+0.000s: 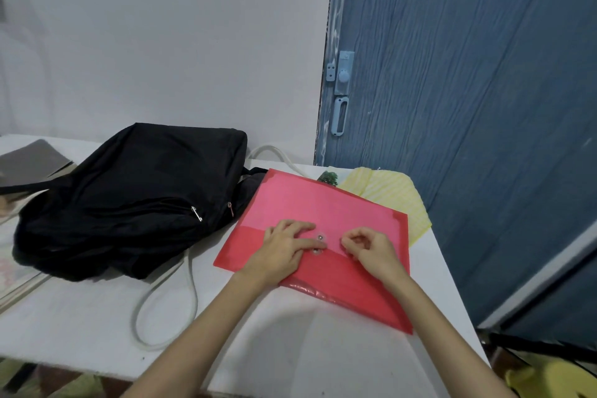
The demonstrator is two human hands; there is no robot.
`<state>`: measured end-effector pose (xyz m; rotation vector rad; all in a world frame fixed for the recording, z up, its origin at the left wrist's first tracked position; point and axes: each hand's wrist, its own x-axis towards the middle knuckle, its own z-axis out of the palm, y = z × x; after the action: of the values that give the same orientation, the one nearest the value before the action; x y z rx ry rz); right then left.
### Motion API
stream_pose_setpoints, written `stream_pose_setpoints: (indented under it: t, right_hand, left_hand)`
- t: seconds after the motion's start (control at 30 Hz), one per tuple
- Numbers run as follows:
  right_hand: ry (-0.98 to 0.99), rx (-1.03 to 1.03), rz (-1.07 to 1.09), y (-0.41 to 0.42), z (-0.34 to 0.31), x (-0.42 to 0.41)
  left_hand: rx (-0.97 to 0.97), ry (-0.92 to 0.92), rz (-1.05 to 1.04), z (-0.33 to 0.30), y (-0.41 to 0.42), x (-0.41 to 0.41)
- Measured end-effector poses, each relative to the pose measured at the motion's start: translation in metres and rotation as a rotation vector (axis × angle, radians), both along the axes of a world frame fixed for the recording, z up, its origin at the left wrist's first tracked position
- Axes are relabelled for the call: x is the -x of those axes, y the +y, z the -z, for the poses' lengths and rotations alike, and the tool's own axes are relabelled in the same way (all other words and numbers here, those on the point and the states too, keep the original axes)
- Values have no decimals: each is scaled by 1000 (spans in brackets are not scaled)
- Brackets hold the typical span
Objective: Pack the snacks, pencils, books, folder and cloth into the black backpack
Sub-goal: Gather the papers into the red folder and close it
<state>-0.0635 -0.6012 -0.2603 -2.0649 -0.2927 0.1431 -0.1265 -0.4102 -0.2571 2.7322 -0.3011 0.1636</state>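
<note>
**What's on my white table**

White table (274, 349) fills the lower frame. Black backpack (129, 197) slumps centre-left, red folder (323, 213) lies flat at centre, yellow cloth (397, 194) peeks out beyond it, a white cord (190, 284) loops below the backpack.

A single head-worn, wide-angle view looks forward and down from close above a white table (274, 349). It faces a pale wall (161, 42) and a blue door (468, 107), with both forearms entering from the bottom edge.
</note>
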Motion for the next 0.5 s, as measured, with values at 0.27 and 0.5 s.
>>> stream_pose_setpoints:
  t: [0.27, 0.5]
  right_hand:
    - [-251, 232, 110, -21, 4, -11]
    - [-198, 432, 146, -21, -1, -32]
  left_hand:
    - [130, -155, 38, 10, 15, 0]
    - [165, -177, -81, 5, 4, 6]
